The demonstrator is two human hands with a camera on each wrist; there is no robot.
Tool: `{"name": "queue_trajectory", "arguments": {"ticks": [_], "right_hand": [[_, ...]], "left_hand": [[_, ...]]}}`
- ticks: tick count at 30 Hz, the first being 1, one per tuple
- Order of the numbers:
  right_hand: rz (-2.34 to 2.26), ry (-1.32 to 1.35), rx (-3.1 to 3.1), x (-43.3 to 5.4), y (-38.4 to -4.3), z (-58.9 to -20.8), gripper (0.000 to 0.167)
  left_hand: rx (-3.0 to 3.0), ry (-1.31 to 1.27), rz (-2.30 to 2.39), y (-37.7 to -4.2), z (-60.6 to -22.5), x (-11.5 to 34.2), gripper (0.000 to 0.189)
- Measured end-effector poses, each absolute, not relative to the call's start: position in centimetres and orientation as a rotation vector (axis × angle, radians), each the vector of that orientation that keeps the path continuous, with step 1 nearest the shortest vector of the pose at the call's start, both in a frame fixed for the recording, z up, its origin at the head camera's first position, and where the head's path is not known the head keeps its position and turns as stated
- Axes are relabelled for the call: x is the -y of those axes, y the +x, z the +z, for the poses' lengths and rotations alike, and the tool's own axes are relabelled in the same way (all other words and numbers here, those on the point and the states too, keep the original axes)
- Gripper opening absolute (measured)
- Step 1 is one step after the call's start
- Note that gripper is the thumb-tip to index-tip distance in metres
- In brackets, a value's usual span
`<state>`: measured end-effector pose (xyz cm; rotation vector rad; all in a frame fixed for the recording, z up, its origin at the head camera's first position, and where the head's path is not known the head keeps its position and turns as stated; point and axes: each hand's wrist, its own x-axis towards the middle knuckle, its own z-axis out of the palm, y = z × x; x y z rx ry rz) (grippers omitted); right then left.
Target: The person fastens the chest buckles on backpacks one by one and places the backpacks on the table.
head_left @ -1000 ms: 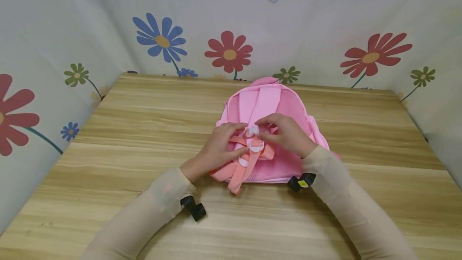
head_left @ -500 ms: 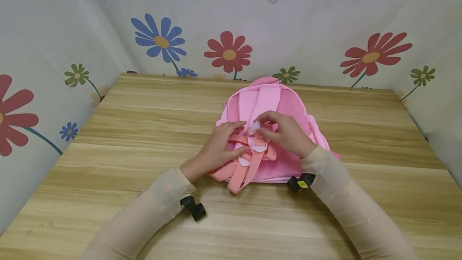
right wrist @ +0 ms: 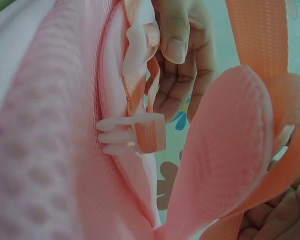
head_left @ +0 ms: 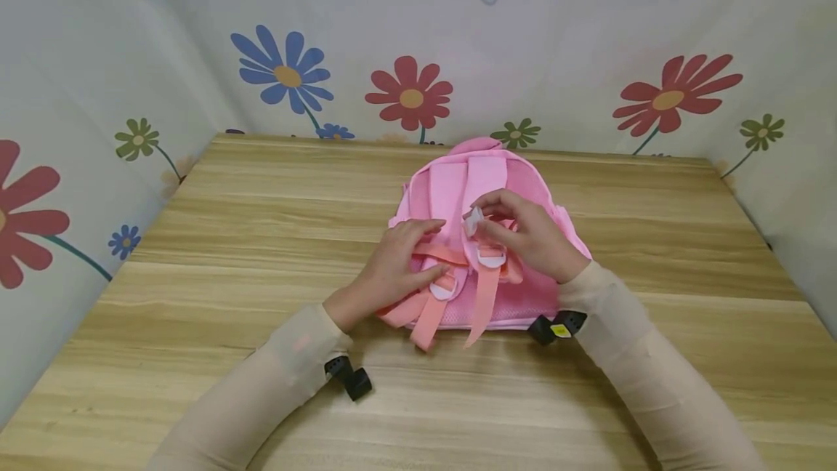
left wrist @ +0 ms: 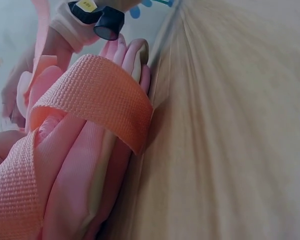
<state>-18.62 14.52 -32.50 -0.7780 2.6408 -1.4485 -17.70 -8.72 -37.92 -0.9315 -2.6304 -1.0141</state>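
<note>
A pink backpack (head_left: 451, 187) lies on the table with its shoulder straps facing up. My right hand (head_left: 530, 235) pinches a white plastic buckle piece (head_left: 474, 221) between thumb and fingers, above the right strap's white adjuster (head_left: 491, 256). My left hand (head_left: 392, 260) rests over the left strap, fingers loosely bent, thumb by the left adjuster (head_left: 444, 289). In the right wrist view, a pronged buckle half (right wrist: 150, 134) hangs free on orange webbing, below the left hand (right wrist: 182, 55). Part of the right hand (right wrist: 280, 215) is hidden behind the right strap (right wrist: 225, 145).
Orange strap ends (head_left: 428, 325) hang over the backpack's lower edge. The wooden table (head_left: 281, 195) stretches out on both sides. Behind it hangs a white curtain (head_left: 556, 49) printed with flowers. A small black camera sits on each wrist.
My right hand has moved up and to the right with the buckle piece. The right strap and its loose end have swung right, apart from the left strap. My left hand has stayed put.
</note>
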Motion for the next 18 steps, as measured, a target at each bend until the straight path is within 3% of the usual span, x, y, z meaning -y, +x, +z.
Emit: {"name": "queue_trajectory", "arguments": {"ticks": [18], "right_hand": [[-1.300, -0.744, -2.656, -16.8, -18.8, -32.3, 0.027]], "left_hand": [[2.656, -1.025, -0.960, -17.5, -36.2, 7.0, 0.045]]}}
